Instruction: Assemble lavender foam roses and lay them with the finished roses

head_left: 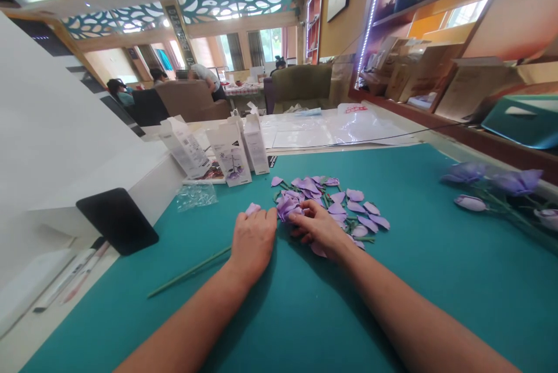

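My left hand (254,240) is closed around the green stem (189,272) of an artificial flower, whose lower end sticks out to the left. A pale purple bud (252,208) shows above the left knuckles. Between both hands is the flower's purple bloom (288,205). The thumb and fingers of my right hand (323,229) pinch the right side of this bloom. Just behind and right of my right hand, loose purple petals (355,207) and short green stem pieces lie in a pile, partly hidden by that hand.
A green mat (436,280) covers the table. White boxes (230,152) stand behind at left, near clear plastic wrap (196,196). A black tablet-like panel (117,221) leans at left. Assembled purple flowers (517,181) lie at right. People sit farther back.
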Motion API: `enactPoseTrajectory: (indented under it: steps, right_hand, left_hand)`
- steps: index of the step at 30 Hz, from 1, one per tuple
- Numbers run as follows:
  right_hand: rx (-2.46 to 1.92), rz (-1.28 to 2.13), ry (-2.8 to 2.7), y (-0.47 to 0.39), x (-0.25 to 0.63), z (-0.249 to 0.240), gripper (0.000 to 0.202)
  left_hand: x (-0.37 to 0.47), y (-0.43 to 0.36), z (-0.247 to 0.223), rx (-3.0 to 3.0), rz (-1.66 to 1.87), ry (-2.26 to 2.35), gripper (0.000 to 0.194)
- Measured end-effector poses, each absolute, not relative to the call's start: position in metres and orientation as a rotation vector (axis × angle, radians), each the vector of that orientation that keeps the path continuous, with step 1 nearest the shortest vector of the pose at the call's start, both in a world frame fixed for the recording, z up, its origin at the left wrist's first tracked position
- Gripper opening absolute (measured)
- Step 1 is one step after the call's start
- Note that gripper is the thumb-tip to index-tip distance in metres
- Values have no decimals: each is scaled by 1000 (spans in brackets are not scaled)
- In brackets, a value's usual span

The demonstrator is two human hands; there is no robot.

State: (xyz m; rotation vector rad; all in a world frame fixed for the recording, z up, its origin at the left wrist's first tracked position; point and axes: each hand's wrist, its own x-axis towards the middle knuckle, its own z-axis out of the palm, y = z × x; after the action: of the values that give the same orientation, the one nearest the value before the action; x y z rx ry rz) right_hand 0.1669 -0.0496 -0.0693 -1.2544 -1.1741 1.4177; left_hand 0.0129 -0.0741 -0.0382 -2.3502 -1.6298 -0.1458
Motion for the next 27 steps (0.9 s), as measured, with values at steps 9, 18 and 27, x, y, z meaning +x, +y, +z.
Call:
enactPoseTrajectory:
  steps: [9, 18, 27]
  right_hand:
    - [-1307, 1224, -1431, -48, 180, -55, 33]
    - [-1236, 1308, -1373, -46, 194, -44, 38]
    - [-1214, 1347, -1268, -43, 191, -49, 38]
  left_hand:
    - [14, -72, -34, -2365, -161, -1552, 26]
    - [13, -73, -29, -2449, -258, -1661, 26]
    - [6, -68, -40, -2561, -393, -1701, 45]
